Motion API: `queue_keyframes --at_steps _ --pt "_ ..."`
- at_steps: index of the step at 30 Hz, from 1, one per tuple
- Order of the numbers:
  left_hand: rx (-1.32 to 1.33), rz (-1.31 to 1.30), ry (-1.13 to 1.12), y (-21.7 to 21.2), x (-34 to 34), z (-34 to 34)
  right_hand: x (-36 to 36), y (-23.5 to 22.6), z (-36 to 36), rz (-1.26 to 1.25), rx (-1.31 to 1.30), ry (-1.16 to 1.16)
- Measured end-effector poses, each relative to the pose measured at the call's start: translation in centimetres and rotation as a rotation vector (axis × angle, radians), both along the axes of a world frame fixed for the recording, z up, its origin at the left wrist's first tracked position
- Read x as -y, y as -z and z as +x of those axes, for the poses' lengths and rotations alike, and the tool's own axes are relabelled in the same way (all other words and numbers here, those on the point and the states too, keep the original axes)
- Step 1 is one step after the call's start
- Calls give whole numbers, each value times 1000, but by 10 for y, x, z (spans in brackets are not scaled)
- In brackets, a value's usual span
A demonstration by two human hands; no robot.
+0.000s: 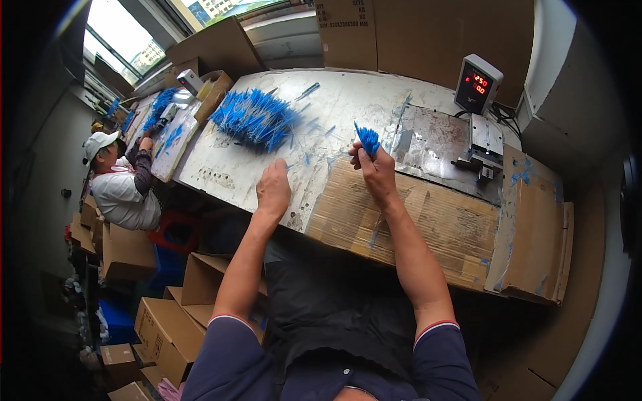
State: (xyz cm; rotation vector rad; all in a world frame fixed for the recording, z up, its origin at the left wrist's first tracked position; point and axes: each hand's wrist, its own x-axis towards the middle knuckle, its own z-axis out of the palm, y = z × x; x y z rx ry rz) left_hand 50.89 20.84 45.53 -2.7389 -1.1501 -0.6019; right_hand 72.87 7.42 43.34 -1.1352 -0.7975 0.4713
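Observation:
My right hand [378, 175] is closed round a bundle of thin blue strips [368, 139], whose blue ends point up and away from me. Near the table's front edge, my left hand [273, 187] has its fingers pinched together. A small bluish speck shows by its fingertips, but I cannot make out whether it is held. Beyond the left hand lies a large pile of the same thin blue strips [254, 119], some with pale, clear-looking lengths. A few loose strips [331, 130] are scattered between the pile and my right hand.
The white worktable [221, 157] is stained. A worn cardboard sheet [408, 220] covers its front right. Behind it stand a metal plate with a small clamp-like machine [483, 150] and a red-lit display box [478, 83]. A co-worker [124, 180] works at far left; cartons [170, 334] stand below.

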Motion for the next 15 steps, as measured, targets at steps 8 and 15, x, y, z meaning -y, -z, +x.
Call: queue_keyframes --at_steps 8,15 --pt "78 -67 282 -55 28 43 -8 3 -18 63 568 9" --pt "300 -437 454 -71 21 80 -9 16 -4 -71 360 -8"
